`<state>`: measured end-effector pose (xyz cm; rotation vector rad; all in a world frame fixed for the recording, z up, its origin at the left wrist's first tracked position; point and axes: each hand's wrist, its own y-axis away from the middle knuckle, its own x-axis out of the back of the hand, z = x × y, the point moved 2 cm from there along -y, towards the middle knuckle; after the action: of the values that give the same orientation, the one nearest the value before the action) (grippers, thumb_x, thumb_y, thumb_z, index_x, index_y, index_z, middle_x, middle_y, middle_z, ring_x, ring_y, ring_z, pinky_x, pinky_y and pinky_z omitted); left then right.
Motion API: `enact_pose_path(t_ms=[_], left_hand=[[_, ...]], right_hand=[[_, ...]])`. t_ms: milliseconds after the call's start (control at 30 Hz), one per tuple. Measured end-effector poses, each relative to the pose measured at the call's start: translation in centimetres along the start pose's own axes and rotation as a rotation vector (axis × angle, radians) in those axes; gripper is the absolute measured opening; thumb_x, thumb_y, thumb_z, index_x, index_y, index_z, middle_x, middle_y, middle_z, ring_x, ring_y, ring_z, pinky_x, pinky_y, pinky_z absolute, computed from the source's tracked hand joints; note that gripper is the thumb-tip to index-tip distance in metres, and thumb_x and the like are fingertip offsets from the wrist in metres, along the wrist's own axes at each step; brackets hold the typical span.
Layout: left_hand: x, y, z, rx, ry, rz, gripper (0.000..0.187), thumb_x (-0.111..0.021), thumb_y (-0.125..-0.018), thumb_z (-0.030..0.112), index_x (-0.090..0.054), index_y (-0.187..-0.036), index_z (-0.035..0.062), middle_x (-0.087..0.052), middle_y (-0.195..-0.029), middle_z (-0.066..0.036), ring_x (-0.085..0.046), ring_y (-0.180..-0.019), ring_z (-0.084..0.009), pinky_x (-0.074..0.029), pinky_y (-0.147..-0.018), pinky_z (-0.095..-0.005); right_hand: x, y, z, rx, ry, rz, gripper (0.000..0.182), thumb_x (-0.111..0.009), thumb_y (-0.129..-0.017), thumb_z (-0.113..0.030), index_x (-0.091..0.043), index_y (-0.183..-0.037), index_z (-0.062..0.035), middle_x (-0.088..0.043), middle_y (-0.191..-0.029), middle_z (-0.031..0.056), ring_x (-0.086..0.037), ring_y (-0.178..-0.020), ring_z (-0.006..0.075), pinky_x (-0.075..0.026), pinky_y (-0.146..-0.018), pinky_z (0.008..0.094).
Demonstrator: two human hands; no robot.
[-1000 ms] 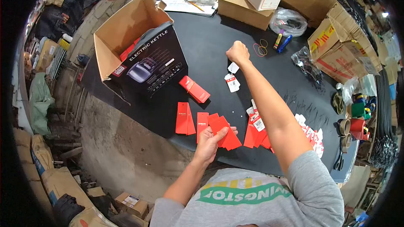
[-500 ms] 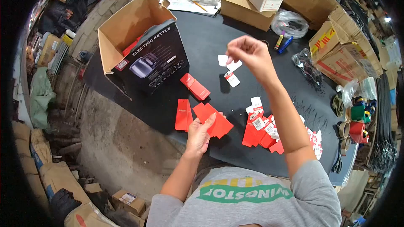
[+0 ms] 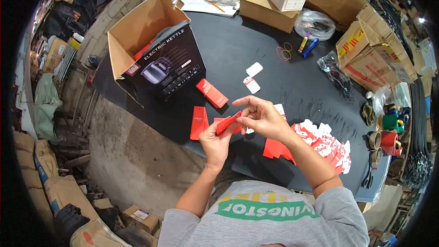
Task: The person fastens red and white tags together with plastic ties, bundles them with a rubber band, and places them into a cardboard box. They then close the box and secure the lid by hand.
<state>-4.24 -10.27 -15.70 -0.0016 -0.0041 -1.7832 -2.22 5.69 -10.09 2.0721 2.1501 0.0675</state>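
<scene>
1. My left hand point(image 3: 216, 144) has its fingers closed on the held red tags point(image 3: 225, 123), a few cards raised over the near edge of the counter point(image 3: 219, 45) and seen partly edge-on.
2. My right hand point(image 3: 261, 118) is just beside the right end of those cards, fingers bent and partly spread. I cannot tell whether its fingertips pinch a card or a string.
3. Beyond my hands, two white tags point(image 3: 254, 69) lie flat, one above the other from where I look; the lower one carries a red strip.
4. To the left of the held cards I see a loose red pair point(image 3: 199, 122), overlapping on the black surface, and farther out the red bundle point(image 3: 211, 93), near the lower right corner of the kettle box point(image 3: 169, 64).
5. The kettle box stands open, and something red shows inside it.
6. On my right, the heap of red and white tags point(image 3: 322, 144) spreads beside my right forearm, with more plain red cards point(image 3: 274, 148) near my wrist.
7. Farther off lie the rubber bands point(image 3: 284, 52), a yellow marker point(image 3: 302, 45) and a blue marker point(image 3: 310, 48), close together.
8. At the right edge sit the tape rolls point(image 3: 374, 140), with the scissors point(image 3: 367, 177) nearer to me.
</scene>
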Motion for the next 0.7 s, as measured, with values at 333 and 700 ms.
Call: enact_pose_path(t_ms=[333, 700], left_hand=[[-0.5, -0.9, 2.7, -0.455, -0.327, 0.008, 0.016, -0.071, -0.075, -0.002, -0.070, -0.090, 0.0018, -0.071, -0.084, -0.010, -0.069, -0.076, -0.0170, -0.054, -0.066, -0.0267], [-2.3, -0.2, 1.4, -0.339, -0.180, -0.122, 0.011, -0.075, -0.075, 0.002, -0.071, -0.085, 0.0007, -0.072, -0.082, -0.010, -0.069, -0.069, -0.0138, -0.052, -0.062, -0.0240]], right_hand=[[1.5, 1.2, -0.5, -0.178, -0.262, 0.005, 0.017, -0.066, -0.086, -0.009, -0.066, -0.095, 0.0057, -0.069, -0.088, 0.0143, -0.070, -0.077, 0.0195, -0.057, -0.068, 0.0264], [4.9, 1.9, -0.9, -0.077, -0.160, 0.367, 0.016, -0.070, -0.086, -0.021, -0.066, -0.083, -0.0058, -0.056, -0.063, -0.0051, -0.045, -0.051, 0.0015, -0.030, -0.044, 0.0178]])
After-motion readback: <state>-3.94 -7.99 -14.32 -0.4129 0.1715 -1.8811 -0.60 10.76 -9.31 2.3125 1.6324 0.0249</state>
